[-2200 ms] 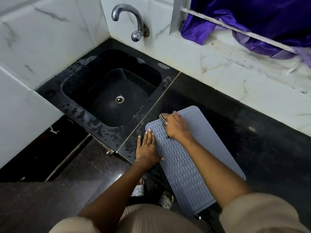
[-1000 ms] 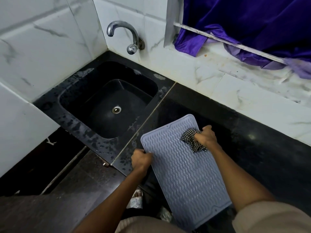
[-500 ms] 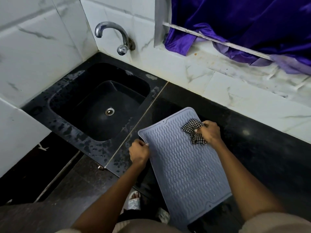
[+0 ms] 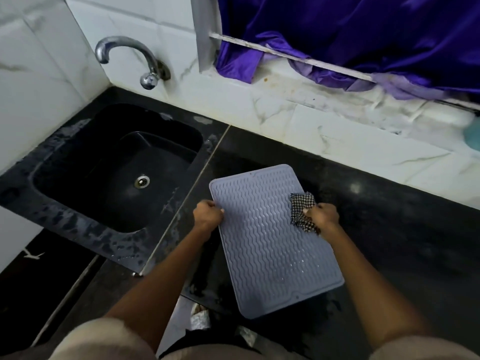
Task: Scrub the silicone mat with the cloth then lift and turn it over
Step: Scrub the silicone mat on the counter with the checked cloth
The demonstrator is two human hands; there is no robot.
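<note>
The grey-blue silicone mat (image 4: 272, 240), ribbed with wavy lines, lies on the black desk (image 4: 389, 229) just to the right of the black sink (image 4: 114, 175), its near end reaching past the desk's front edge. The left hand (image 4: 207, 215) grips the mat's left long edge, on the side toward the sink, fingers curled round the rim. The right hand (image 4: 323, 214) closes on the mat's opposite long edge, away from the sink, and its curled fingers also clutch the black-and-white checked cloth (image 4: 301, 211), which bunches against the mat's surface there. Whether the mat is raised off the desk I cannot tell. Behind the sink a chrome tap (image 4: 130, 58) juts from the white tiled wall (image 4: 39, 61); further right of the sink, purple fabric (image 4: 350, 35) hangs over a ledge.
</note>
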